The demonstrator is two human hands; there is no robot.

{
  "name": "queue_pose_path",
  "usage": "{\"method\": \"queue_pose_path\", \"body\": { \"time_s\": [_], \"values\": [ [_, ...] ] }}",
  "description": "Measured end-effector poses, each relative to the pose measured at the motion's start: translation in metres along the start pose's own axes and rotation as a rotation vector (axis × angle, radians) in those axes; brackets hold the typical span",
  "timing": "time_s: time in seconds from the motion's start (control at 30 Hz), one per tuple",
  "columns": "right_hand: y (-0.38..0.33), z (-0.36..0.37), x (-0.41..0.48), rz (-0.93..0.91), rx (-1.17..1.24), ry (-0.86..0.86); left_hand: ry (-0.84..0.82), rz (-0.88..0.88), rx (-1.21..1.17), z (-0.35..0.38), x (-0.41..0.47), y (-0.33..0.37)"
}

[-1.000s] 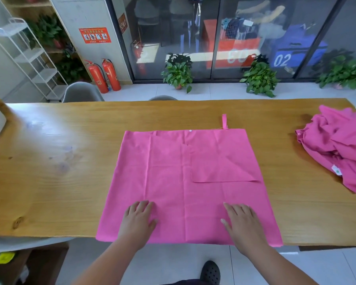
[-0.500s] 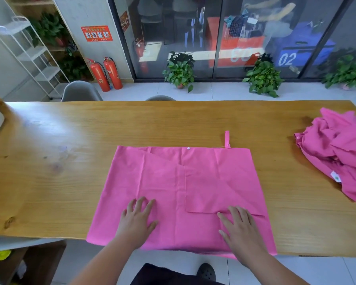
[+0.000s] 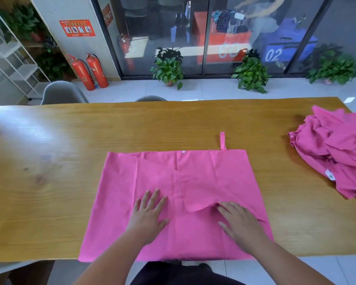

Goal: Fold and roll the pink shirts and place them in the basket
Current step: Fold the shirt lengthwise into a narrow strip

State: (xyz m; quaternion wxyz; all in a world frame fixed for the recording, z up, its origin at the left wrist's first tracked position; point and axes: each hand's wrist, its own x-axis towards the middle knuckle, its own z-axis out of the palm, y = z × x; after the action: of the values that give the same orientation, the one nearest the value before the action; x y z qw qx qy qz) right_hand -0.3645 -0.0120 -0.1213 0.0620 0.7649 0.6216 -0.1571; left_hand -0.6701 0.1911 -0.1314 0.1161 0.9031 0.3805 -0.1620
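Observation:
A pink shirt (image 3: 210, 173) lies folded into a flat rectangle on the wooden table (image 3: 70, 182), its near edge hanging slightly over the front. My left hand (image 3: 148, 212) lies flat on its lower left part, fingers spread. My right hand (image 3: 238, 223) presses flat on the lower right part, fingertips at the lower edge of a folded-over flap that lifts slightly. A small strap and a white button show at the far edge. No basket is in view.
A heap of crumpled pink shirts (image 3: 337, 153) sits at the table's right end. Bare wood stretches to the left. Behind the table are grey chairs (image 3: 60, 93), fire extinguishers, potted plants and glass doors.
Both hands have slid forward over the shirt, away from its near edge. My right hand now reaches the flap's lower edge, which has lifted a little. The camera has come closer.

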Motion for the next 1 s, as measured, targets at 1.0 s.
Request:
{"method": "queue_pose_path", "body": {
  "time_s": [1.0],
  "values": [
    [0.121, -0.087, 0.137, 0.735, 1.266, 0.302, 0.134, -0.171, -0.074, 0.0, 0.068, 0.002]
  ]
}}
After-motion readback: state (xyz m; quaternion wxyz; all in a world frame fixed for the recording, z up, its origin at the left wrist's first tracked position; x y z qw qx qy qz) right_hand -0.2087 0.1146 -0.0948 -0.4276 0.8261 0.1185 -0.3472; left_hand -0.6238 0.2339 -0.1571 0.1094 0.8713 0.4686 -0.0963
